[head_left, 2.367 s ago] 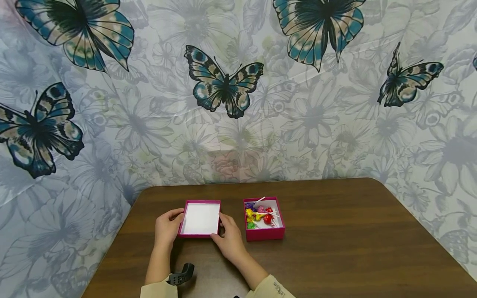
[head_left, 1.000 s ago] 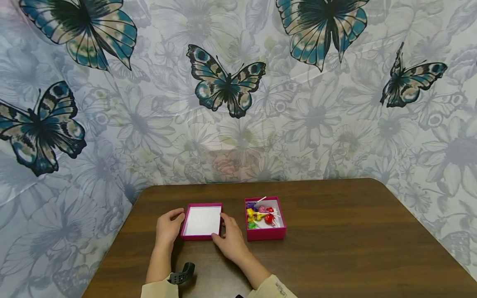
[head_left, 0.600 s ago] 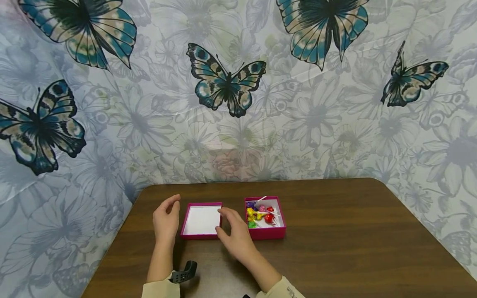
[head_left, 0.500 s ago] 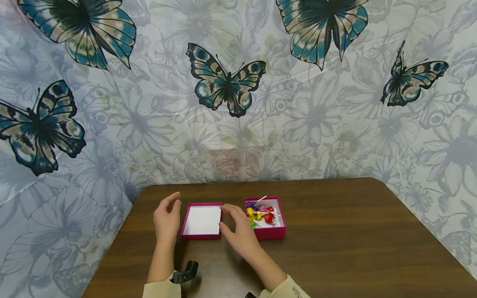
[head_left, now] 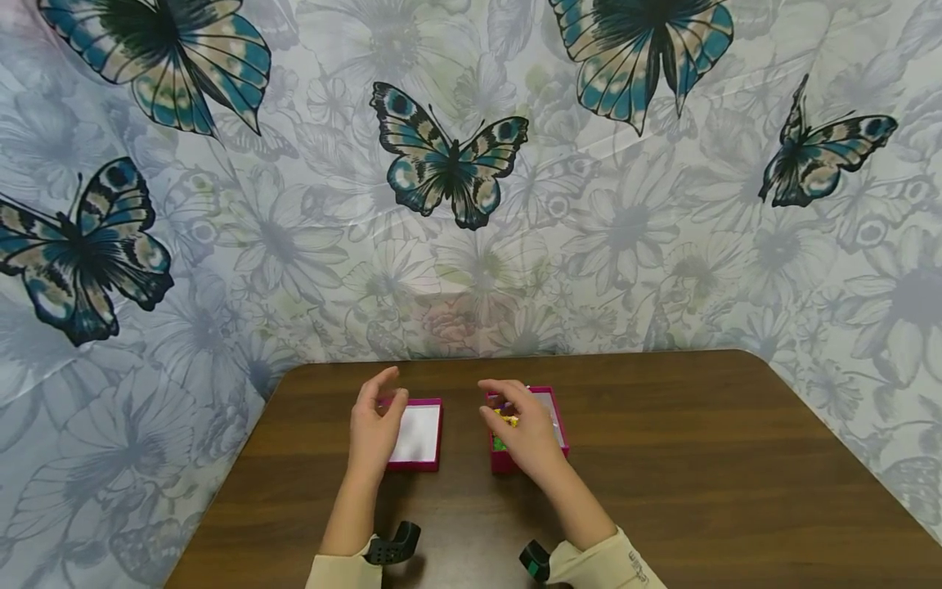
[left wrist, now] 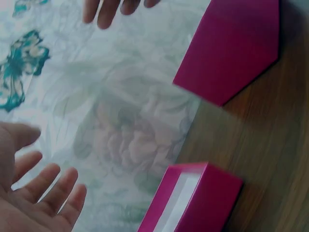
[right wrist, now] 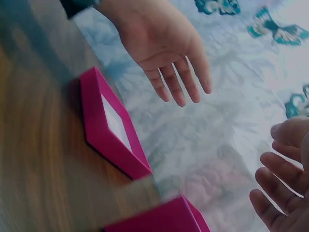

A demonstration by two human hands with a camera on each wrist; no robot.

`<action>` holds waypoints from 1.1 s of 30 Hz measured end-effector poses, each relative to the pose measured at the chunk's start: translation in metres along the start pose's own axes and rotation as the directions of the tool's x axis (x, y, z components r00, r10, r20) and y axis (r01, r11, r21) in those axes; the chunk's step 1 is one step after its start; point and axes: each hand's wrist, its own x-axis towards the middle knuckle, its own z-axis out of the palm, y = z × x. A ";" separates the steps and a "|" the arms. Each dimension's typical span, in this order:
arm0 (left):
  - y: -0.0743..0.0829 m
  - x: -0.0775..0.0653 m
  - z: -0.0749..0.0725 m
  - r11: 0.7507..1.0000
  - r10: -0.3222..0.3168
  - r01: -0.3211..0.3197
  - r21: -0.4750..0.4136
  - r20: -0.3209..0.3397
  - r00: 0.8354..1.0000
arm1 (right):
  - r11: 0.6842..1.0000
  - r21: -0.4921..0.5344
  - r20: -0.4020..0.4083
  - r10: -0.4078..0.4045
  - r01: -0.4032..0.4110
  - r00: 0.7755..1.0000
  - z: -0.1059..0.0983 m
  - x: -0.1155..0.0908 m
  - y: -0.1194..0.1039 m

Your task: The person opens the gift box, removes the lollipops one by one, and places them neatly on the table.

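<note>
Tabletop (head_left: 699,458): left hand (head_left: 374,427) hovers near tray (head_left: 419,433), right hand (head_left: 528,427) near box (head_left: 504,463).

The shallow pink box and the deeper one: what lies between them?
In the head view, only bare table shows there; the right hand slightly overlaps it beside the deeper box.

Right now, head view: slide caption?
Left hand and right hand, both empty, above a wood-grain table bearing a magenta box lid and a magenta candy box.

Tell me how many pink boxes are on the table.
2: a shallow box, partly covered from above by the left hand, and a deeper box, partly covered by the right hand. No others show.
</note>
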 end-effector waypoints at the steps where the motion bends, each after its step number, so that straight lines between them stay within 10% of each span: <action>1: 0.001 -0.001 0.004 1.000 0.011 -0.011 -0.005 0.035 0.999 | 1.000 -0.007 -0.003 0.001 -0.001 1.000 -0.004 0.001 0.002; 8: 0.003 -0.008 0.022 0.999 0.036 -0.033 -0.016 0.274 0.961 | 0.995 -0.060 0.006 0.079 -0.079 0.997 -0.024 0.005 0.017; 20: -0.006 -0.032 0.070 0.998 0.020 -0.049 0.044 0.504 0.863 | 0.985 -0.072 0.011 0.160 -0.159 0.987 -0.033 0.004 0.039; 33: -0.015 -0.061 0.114 0.994 -0.046 0.008 0.110 0.344 0.938 | 0.968 -0.118 -0.011 0.220 -0.220 0.975 -0.032 0.002 0.052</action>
